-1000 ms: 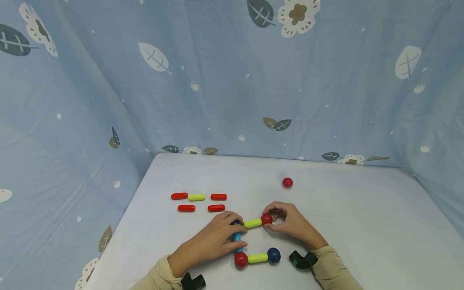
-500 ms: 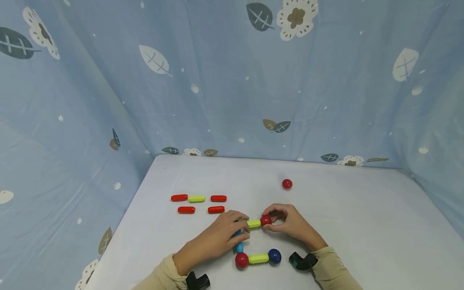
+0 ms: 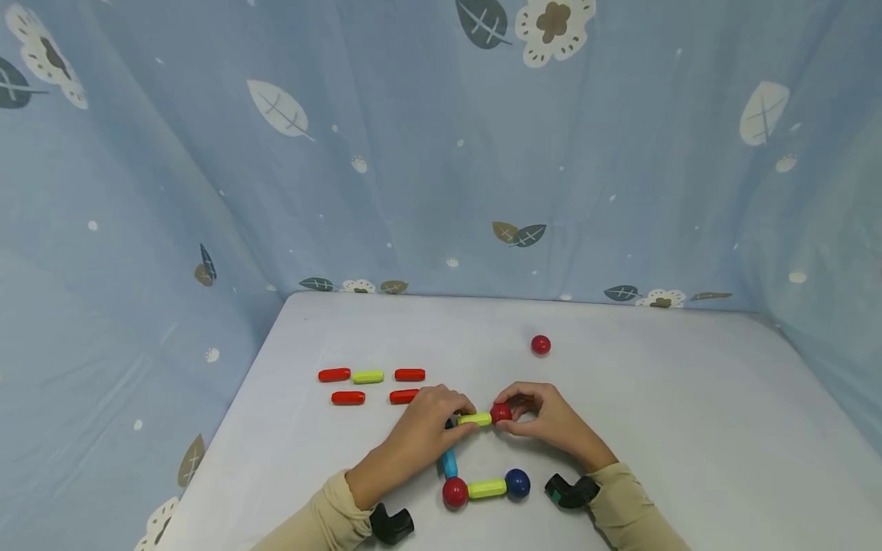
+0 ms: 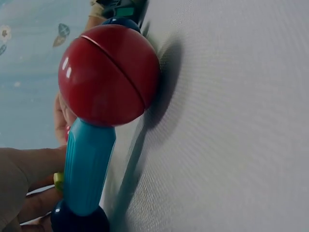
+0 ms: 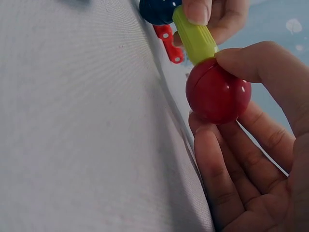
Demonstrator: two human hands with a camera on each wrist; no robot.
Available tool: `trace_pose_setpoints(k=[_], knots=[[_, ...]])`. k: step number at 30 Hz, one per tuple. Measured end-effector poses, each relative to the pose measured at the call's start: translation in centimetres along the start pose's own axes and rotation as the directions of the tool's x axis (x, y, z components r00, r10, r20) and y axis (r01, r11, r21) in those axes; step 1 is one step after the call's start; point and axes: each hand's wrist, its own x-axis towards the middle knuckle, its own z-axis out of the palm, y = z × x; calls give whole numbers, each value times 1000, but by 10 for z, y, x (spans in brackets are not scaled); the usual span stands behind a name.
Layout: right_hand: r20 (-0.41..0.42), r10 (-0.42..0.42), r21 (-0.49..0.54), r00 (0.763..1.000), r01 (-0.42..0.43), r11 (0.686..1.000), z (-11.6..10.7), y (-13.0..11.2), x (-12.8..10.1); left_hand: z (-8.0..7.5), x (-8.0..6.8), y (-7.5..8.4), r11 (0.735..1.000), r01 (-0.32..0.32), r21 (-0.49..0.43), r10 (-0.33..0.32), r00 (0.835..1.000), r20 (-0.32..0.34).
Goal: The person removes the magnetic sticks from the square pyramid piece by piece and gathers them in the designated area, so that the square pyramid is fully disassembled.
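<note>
A partly built shape of toy rods and balls lies on the white table. My left hand (image 3: 426,430) pinches its far yellow-green rod (image 3: 474,419), thumb on one side and fingers on the other. At that rod's right end, my right hand (image 3: 553,423) holds a red ball (image 5: 218,92) between thumb and fingers. A dark blue ball (image 5: 159,10) joins the rod's left end, mostly hidden by the left hand in the head view. From it a light blue rod (image 4: 91,166) runs to a near red ball (image 4: 108,75). Another yellow-green rod (image 3: 487,489) links that to a dark blue ball (image 3: 518,484).
Several loose red rods (image 3: 347,398) and one yellow-green rod (image 3: 368,377) lie at the left of the white table (image 3: 661,398). A loose red ball (image 3: 540,345) sits farther back. A blue patterned curtain (image 3: 386,153) hangs behind.
My left hand has shifted from around the blue ball and light blue rod onto the yellow-green rod. The light blue rod now slants more. My right hand keeps hold of the red ball.
</note>
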Motion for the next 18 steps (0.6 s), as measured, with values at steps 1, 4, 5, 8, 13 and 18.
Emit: trace_pose_setpoints(k=[1,4,5,8,13,18], knots=[[-6,-1,-3,1000,1,1000,0,0,0,0,1,0,1000,-10,-3,10,1000,-7],[-21,6,-1,1000,-6,1000,-1,-2,1,0,1,0,999,-30,-13,29,999,-14],[-26,7,1,1000,-7,1000,-1,-2,1,0,2,0,999,-33,-15,33,999,-14],[-54,16,10,998,-15,1000,0,-1,1,-1,1,0,999,-27,-22,27,1000,-6],[-174,49,51,983,-40,998,-4,1,0,-5,-2,0,999,10,-32,-9,1000,15],[-312,35,42,950,-23,999,-24,7,-3,-7,-3,-1,999,-6,-43,6,1000,4]])
